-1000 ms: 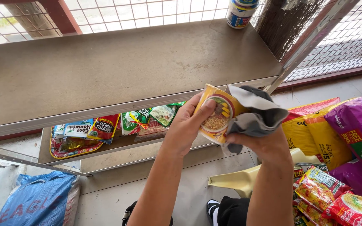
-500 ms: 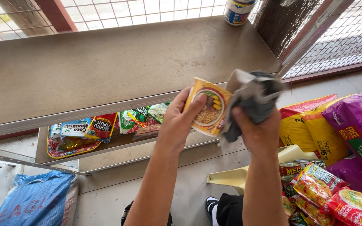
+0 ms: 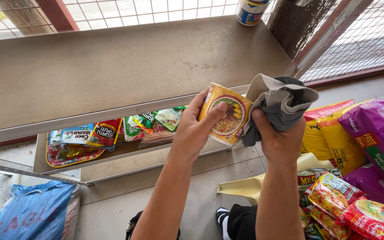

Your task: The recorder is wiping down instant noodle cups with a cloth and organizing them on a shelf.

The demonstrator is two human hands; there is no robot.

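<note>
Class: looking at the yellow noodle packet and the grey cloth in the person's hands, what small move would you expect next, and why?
Probably a wipe of the cloth across the noodle packet. The left hand holds the packet face up, and the right hand has the bunched cloth right at its edge.

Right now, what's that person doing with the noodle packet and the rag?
A person is standing over a grey metal shelf. The left hand holds up a yellow noodle packet with a bowl picture, and the right hand presses a crumpled grey cloth against the packet's edge. More colourful snack packets lie on the lower shelf, big purple and yellow bags sit on the right, and a blue sack rests on the floor.
</note>
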